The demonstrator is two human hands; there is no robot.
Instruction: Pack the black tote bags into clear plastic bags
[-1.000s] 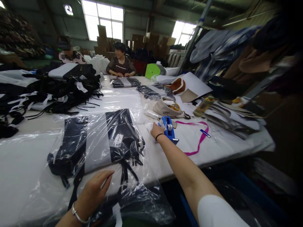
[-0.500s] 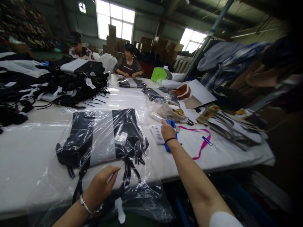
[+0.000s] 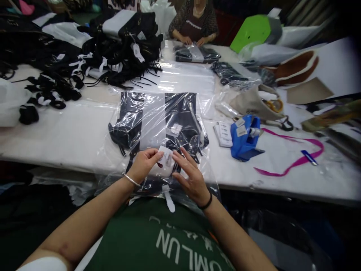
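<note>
A black bag (image 3: 180, 109) with a pale band round it lies inside a clear plastic bag (image 3: 204, 165) in front of me. My left hand (image 3: 143, 163) pinches a small white label (image 3: 166, 156) with print on it, over the near part of the plastic. My right hand (image 3: 191, 175) has its fingers stretched out and apart, with the fingertips at the label's right edge; whether they press on it I cannot tell. A white strip tag (image 3: 168, 199) hangs below the hands. To the right stands a blue dispenser-like object (image 3: 242, 141) bearing white stickers.
Printed labels (image 3: 223, 133) lie beside the blue object, near a magenta ribbon (image 3: 299, 162) and blue cutter (image 3: 309, 157). A beige pouch (image 3: 251, 101) sits behind. Black bags (image 3: 121, 49) are heaped at left. Across the table, a co-worker (image 3: 194, 26) handles a wrapped bag (image 3: 194, 54).
My right hand has left the blue object and moved left to the label above the wrapped bag. My left hand now pinches the label. The view has tilted down.
</note>
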